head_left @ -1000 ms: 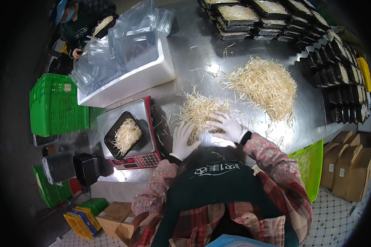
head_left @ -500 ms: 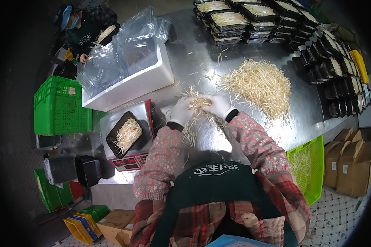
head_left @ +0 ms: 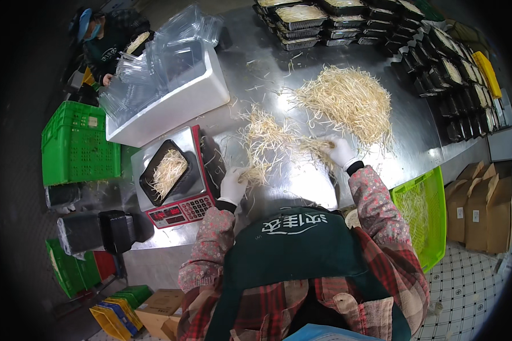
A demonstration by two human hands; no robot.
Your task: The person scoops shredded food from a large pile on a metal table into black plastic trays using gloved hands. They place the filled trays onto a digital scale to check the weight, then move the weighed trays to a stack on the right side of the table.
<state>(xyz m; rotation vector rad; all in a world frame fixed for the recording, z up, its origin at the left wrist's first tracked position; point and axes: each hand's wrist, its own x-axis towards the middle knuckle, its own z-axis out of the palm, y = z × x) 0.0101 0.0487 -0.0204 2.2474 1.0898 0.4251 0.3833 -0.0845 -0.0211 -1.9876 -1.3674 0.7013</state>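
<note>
Loose bean sprouts (head_left: 270, 139) lie spread on the steel table between my white-gloved hands. My left hand (head_left: 232, 186) is at their near left edge, fingers closed on a few strands. On the right, my right hand (head_left: 341, 153) pinches a tuft of sprouts that trails toward the spread. Beyond it rises a larger heap of bean sprouts (head_left: 350, 105). To my left, a black tray (head_left: 179, 186) partly filled with sprouts rests tilted in view on a red-edged digital scale (head_left: 194, 211).
A white foam box (head_left: 170, 111) holds clear plastic lids. Filled black trays (head_left: 301, 25) stand stacked at the far side and right. Green crates (head_left: 82, 142) flank the table; a lime basket (head_left: 438, 227) sits right. A masked co-worker (head_left: 105, 48) is at far left.
My hands have moved apart, left one toward the scale and right one toward the heap. The sprouts bunched between them now lie spread on the table. The whole view has shifted slightly.
</note>
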